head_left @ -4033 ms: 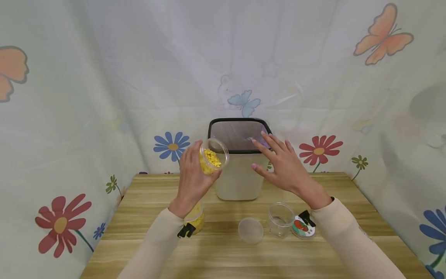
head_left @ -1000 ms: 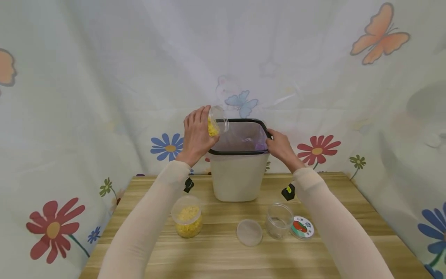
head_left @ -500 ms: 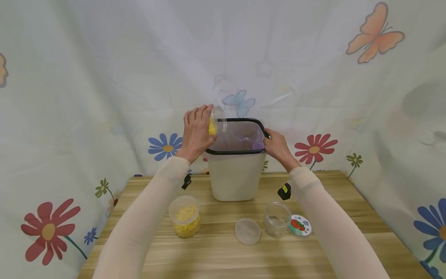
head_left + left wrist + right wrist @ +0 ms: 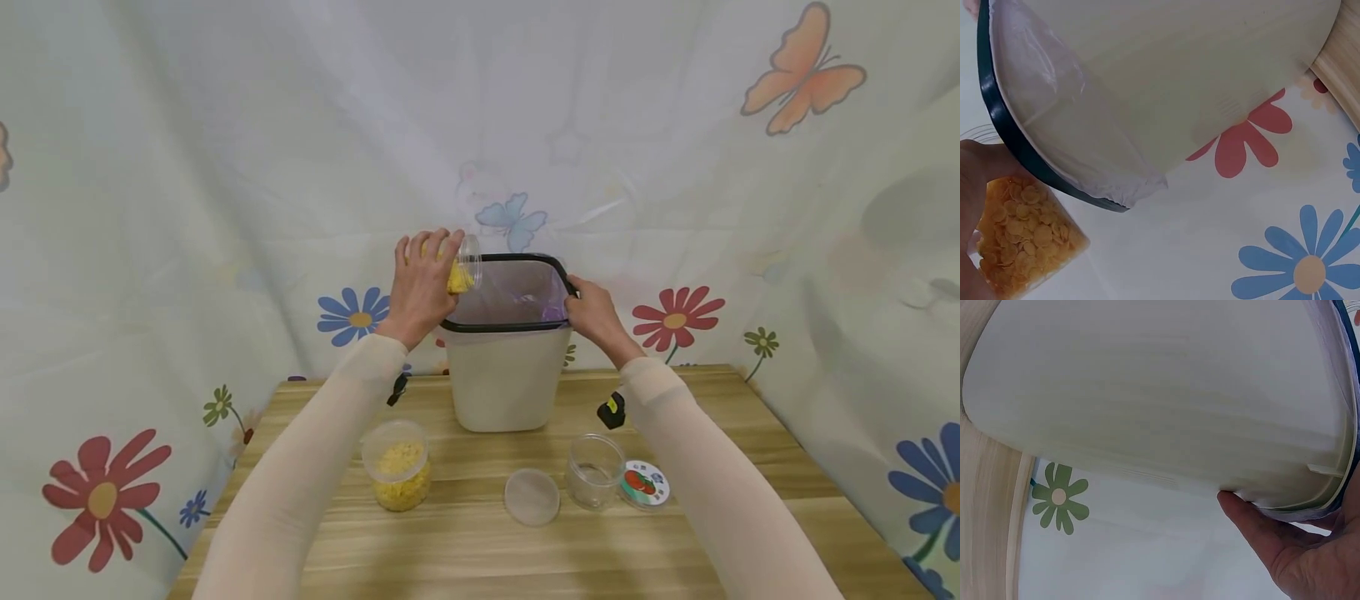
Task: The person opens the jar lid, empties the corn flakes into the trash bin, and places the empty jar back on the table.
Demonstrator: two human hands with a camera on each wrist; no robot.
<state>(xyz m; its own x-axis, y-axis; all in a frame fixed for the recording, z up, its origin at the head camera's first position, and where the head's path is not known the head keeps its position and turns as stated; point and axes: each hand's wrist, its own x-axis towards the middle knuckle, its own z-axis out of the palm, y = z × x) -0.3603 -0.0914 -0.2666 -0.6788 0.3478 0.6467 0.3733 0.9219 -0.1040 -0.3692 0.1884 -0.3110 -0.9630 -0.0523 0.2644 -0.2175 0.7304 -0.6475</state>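
My left hand (image 4: 423, 283) grips a clear plastic jar (image 4: 472, 260), tilted on its side with its mouth toward the bin, at the left of the rim. Yellow flakes (image 4: 1029, 231) fill much of the jar in the left wrist view. The cream trash bin (image 4: 506, 383) has a black rim (image 4: 517, 327) and a thin purplish liner (image 4: 552, 308). At the bin's right side, my right hand (image 4: 592, 315) grips the rim. In the right wrist view its thumb (image 4: 1250, 522) presses the outer wall; the other fingers are mostly hidden behind the rim.
On the wooden table (image 4: 450, 558) stand a second jar of yellow flakes (image 4: 401, 483) at left and an empty clear jar (image 4: 595, 479) at right. A translucent lid (image 4: 532, 497) and a tomato-printed lid (image 4: 645, 484) lie near it. A patterned curtain (image 4: 375, 167) hangs behind.
From 4 s ago, my left hand has raised the jar to the rim and tipped it sideways. My right hand, earlier spread in the air, now grips the rim. Lately the jar tilts slightly more.
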